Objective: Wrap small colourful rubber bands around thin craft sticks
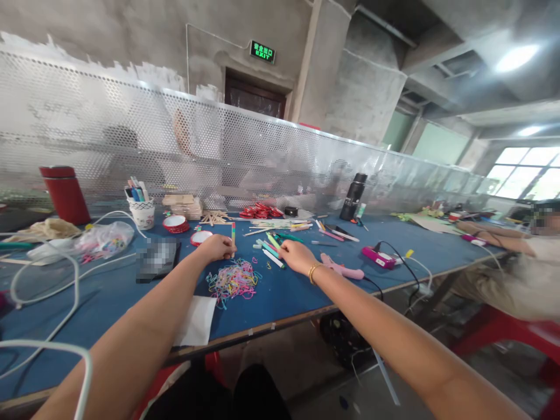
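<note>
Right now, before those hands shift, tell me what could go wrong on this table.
The tangled pile of coloured bands lies just below the left hand, which holds a coloured stick; a low sweep might scatter it. The pink corded tool sits beside the right hand and could get knocked; whether it is hot cannot be told. A white cable loops near the left forearm and might snag it.

Seen from the person's seat, a silvery perforated metal partition [245,137] stretches across 12 o'clock beyond a matt blue tabletop [289,297] bearing a matt wooden stick [233,234] and smooth plastic marker [273,241] at 12, wrinkled clear plastic bag [114,236] at 11 and smooth pink plastic tool [345,271] at 1.
</note>
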Motion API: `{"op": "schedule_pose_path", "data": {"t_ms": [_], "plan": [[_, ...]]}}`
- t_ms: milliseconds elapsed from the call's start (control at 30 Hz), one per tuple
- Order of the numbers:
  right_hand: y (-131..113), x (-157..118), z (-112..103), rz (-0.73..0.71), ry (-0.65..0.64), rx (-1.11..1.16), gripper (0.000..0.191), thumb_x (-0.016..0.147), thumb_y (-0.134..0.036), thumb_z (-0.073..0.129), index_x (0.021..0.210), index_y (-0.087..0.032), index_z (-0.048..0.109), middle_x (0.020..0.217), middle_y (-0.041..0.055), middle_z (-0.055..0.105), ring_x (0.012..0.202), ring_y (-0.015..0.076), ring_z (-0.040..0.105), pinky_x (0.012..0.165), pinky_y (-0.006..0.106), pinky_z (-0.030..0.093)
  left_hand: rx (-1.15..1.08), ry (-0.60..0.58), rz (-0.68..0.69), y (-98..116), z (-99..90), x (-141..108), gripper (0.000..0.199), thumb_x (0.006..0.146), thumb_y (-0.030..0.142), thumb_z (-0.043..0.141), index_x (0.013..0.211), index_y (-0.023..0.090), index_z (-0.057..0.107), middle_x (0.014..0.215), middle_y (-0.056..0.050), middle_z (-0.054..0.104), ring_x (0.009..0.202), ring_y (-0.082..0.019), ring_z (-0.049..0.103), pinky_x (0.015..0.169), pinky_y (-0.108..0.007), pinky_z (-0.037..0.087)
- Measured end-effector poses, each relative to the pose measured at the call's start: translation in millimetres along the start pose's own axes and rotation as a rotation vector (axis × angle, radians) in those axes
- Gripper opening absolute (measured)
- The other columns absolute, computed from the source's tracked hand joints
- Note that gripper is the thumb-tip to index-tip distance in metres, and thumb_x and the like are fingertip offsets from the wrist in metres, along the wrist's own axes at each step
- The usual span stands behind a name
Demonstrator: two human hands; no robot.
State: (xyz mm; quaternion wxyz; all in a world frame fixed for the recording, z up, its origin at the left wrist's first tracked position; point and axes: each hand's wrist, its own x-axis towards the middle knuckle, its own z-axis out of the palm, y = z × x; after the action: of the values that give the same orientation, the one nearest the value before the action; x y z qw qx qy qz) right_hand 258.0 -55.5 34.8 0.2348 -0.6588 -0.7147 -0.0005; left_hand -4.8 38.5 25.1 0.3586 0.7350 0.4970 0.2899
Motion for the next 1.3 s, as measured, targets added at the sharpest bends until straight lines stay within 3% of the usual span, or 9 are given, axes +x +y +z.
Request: {"op": "schedule_pose_path", "data": {"t_ms": [200,467,700,800,967,1300], "plan": [[-21,-5,19,-0.087,0.032,-0.017,0.02,0.092,-0.03,0.051,0.078,-0.021,0.061,0.082,0.0014,0.069,0.073,0.0137,0.06,0.058,0.024,0.029,0.014,0.006,-0.036,1,-1.2,-3,0.022,0.062,0.034,0.074,0.055,0.016,0.063,0.049,0.0,0.058,0.049,-0.011,0.052,0.047,-0.021,0.038],[-19,16,33,0.025,0.054,-0.066,0.025,0.095,-0.033,0.048,0.08,-0.02,0.062,0.087,0.0049,0.07,0.079,0.0164,0.063,0.061,0.024,0.033,0.077,-0.025,0.005,3,-2.7,-3,0.023,0.061,0.038,0.073,0.054,0.017,0.065,0.047,0.001,0.057,0.048,-0.01,0.051,0.045,-0.02,0.034],[-9,14,22,-0.034,0.151,-0.249,0.017,0.087,-0.03,0.058,0.081,-0.021,0.071,0.088,0.0079,0.072,0.084,0.0191,0.064,0.069,0.026,0.039,0.107,-0.002,0.018,0,-3.0,-1,0.019,0.064,0.034,0.071,0.054,0.018,0.065,0.049,0.001,0.06,0.049,-0.011,0.053,0.047,-0.02,0.036],[-2,5,15,-0.001,0.126,-0.195,0.014,0.084,-0.031,0.062,0.09,-0.024,0.072,0.088,0.0039,0.073,0.08,0.0169,0.065,0.067,0.025,0.04,0.156,-0.007,0.008,0,-3.6,1,0.017,0.064,0.033,0.07,0.054,0.019,0.066,0.048,0.001,0.059,0.047,-0.011,0.052,0.048,-0.02,0.035],[-7,-3,13,0.026,0.092,-0.179,0.013,0.082,-0.032,0.064,0.078,-0.024,0.073,0.083,0.0033,0.073,0.078,0.0175,0.066,0.065,0.025,0.04,0.217,0.0,0.024,-2,-4.6,4,0.018,0.065,0.032,0.068,0.053,0.019,0.065,0.048,0.001,0.059,0.045,-0.011,0.05,0.048,-0.022,0.034],[-13,12,22,0.018,0.058,-0.276,0.017,0.084,-0.033,0.061,0.079,-0.022,0.074,0.084,0.0056,0.074,0.08,0.0169,0.066,0.068,0.023,0.041,0.276,-0.002,0.024,5,-6.3,-3,0.016,0.067,0.029,0.065,0.055,0.018,0.066,0.048,0.002,0.06,0.047,-0.01,0.051,0.048,-0.021,0.034]]}}
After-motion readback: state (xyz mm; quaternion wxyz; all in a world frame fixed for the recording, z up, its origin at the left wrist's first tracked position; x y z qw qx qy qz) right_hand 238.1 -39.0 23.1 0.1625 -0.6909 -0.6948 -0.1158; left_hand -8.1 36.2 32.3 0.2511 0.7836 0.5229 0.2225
